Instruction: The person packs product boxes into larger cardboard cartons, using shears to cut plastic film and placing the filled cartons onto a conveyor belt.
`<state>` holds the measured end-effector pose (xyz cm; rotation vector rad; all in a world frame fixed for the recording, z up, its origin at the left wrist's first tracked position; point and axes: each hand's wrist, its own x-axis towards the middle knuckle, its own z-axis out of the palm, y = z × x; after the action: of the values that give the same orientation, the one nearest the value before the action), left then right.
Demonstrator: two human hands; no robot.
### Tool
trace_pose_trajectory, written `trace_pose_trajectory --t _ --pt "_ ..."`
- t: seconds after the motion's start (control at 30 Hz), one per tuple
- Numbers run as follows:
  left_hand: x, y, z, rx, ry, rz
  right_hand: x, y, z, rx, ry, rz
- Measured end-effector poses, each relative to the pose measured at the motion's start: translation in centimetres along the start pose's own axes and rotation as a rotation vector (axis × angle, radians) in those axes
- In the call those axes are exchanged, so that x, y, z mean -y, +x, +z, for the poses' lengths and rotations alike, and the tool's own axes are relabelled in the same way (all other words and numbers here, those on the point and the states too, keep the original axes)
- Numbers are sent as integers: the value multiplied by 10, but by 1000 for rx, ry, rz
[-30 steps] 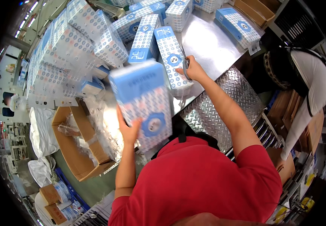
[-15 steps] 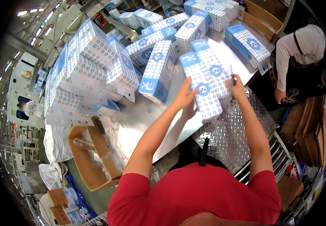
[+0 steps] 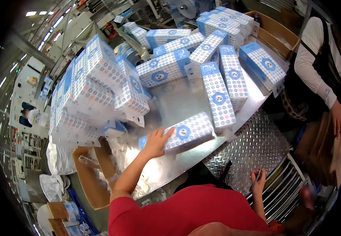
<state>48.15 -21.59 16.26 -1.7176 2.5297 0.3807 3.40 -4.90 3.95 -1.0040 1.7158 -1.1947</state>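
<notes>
Packages in white film printed with small blue and orange motifs, with blue ends, cover the metal table. My left hand [image 3: 156,143] has its fingers over the blue-end part of one package [image 3: 194,129] lying slantwise near the table's front edge, gripping it from above. My right hand [image 3: 258,180] is low at the right, in front of my body, closed around a thin dark pen-like tool [image 3: 254,185] whose exact kind I cannot make out. Just beyond the left hand's package, another package [image 3: 219,98] lies lengthwise beside a third [image 3: 233,74].
Stacked packages [image 3: 99,69] rise at the left. An open cardboard box [image 3: 88,188] stands below them; another box [image 3: 282,43] is at the back right. A diamond-plate metal sheet [image 3: 245,141] adjoins the table. A co-worker's hand [image 3: 339,118] hangs near flattened cardboard [image 3: 322,149].
My right hand has left the packages and dropped towards my body with the tool. My left hand has moved left and nearer, now on a package turned crosswise. The co-worker has shifted.
</notes>
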Motion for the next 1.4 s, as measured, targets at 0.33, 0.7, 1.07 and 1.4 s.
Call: trace_pose_trajectory --t 0.33,0.7,1.07,1.4 --pt "-49 190 -17 -470 294 590 81 50 106 322 189 -372" --pt "108 268 -81 -606 -108 -508 35 -39 115 476 178 186" --pt "225 367 -58 -276 -127 -771 -112 -166 35 -46 -111 376" --pt "55 370 -182 -1160 -333 142 -34 -125 92 27 127 335"
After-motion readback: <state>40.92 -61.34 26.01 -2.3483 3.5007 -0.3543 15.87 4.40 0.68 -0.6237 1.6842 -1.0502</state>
